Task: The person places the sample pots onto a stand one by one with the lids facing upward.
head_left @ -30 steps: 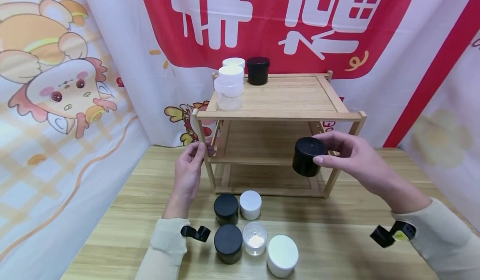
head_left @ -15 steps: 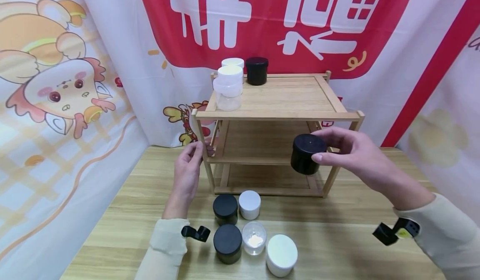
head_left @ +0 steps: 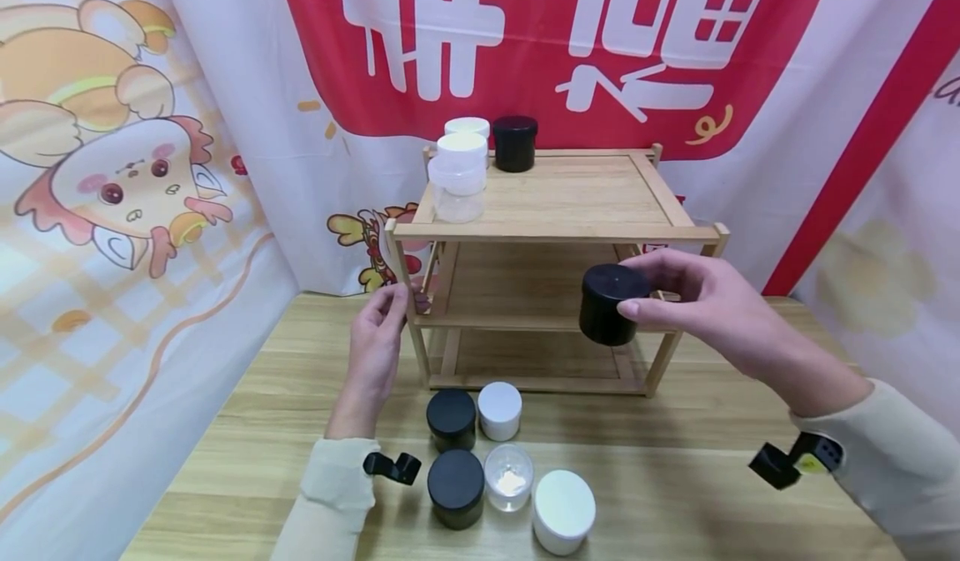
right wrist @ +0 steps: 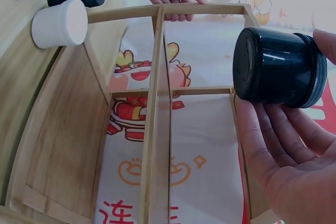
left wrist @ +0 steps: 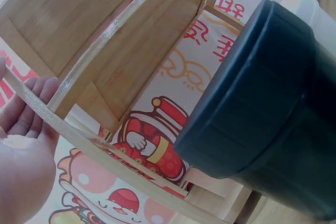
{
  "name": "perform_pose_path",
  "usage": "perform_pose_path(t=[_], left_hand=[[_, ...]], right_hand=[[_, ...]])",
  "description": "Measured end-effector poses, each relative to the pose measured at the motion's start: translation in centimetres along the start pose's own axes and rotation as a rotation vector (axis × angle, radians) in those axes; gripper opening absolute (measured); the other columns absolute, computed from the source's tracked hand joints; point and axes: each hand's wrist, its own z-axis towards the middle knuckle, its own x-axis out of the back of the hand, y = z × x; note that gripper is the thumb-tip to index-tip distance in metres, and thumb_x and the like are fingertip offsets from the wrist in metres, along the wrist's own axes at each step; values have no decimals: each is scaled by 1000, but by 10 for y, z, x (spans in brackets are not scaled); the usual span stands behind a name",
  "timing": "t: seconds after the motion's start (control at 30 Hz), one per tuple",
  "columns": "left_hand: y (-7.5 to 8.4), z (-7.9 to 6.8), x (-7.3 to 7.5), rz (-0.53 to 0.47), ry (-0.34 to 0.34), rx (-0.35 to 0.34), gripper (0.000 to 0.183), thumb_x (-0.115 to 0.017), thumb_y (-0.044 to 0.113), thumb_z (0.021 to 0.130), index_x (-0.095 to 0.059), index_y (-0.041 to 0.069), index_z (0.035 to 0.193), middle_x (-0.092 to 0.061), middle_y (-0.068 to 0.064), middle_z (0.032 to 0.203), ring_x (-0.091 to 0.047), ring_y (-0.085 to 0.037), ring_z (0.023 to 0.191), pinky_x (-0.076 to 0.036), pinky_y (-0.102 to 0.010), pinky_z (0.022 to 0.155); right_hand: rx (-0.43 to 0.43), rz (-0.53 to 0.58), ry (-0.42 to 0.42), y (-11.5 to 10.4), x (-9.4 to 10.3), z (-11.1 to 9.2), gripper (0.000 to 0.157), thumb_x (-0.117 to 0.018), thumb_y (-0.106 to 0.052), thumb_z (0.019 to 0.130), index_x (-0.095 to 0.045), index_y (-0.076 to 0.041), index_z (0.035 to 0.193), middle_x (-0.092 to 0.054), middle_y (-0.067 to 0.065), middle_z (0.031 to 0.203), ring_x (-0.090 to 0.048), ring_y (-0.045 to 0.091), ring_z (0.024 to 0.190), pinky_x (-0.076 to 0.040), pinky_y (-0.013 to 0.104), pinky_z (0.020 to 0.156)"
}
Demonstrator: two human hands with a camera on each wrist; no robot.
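Observation:
My right hand [head_left: 701,298] holds a black screw-lid jar [head_left: 611,304] between thumb and fingers, in front of the middle tier of a wooden shelf rack [head_left: 562,232]. In the right wrist view that jar [right wrist: 278,67] lies sideways across the fingers. With my left hand [head_left: 377,336] I grip the rack's left front post; in the left wrist view the fingers [left wrist: 39,100] curl behind the wood. On the top tier are white-lidded jars [head_left: 461,148], a clear jar [head_left: 456,198] and a black jar [head_left: 515,144], grouped at the left.
On the table [head_left: 247,461] before the rack stand two black jars [head_left: 455,490], a small white jar [head_left: 500,411], a clear jar [head_left: 510,478] and a larger white jar [head_left: 562,511]. A printed cloth [head_left: 360,169] hangs behind the rack.
My right hand has lifted slightly and shifted a little left with the black jar. The left hand stays on the rack post.

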Motion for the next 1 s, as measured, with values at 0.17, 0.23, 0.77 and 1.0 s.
perform_pose_path(t=[0.17, 0.23, 0.77, 1.0], left_hand=[[0, 0, -1, 7, -6, 7, 37, -56, 31, 114, -62, -2, 129, -62, -14, 138, -62, -17, 124, -46, -27, 119], [1, 0, -1, 11, -5, 12, 42, -56, 33, 114, -60, -5, 132, -61, -17, 141, -62, -16, 124, -45, -27, 120], [-1, 0, -1, 17, -2, 0, 43, -56, 33, 113, -60, -6, 132, -62, -16, 139, -62, -16, 123, -46, -25, 117], [1, -1, -1, 13, -2, 4, 39, -57, 33, 113, -62, -2, 129, -58, -23, 143, -63, -16, 123, -46, -26, 118]], right_hand=[[-2, -32, 10, -8, 2, 1, 45, -79, -39, 99, -65, -24, 139, -71, 7, 128, -72, 25, 109, -64, 34, 89], [-1, -48, 19, -13, 4, 2, 46, -79, -40, 99, -65, -24, 140, -72, 6, 128, -72, 24, 108, -63, 32, 89], [-47, -72, 66, -42, 13, 6, 53, -83, -43, 95, -63, -26, 142, -72, 5, 128, -71, 24, 109, -63, 31, 87], [-60, -108, 81, -55, 17, 11, 57, -81, -49, 95, -61, -27, 143, -72, 5, 131, -70, 24, 114, -62, 30, 89]])
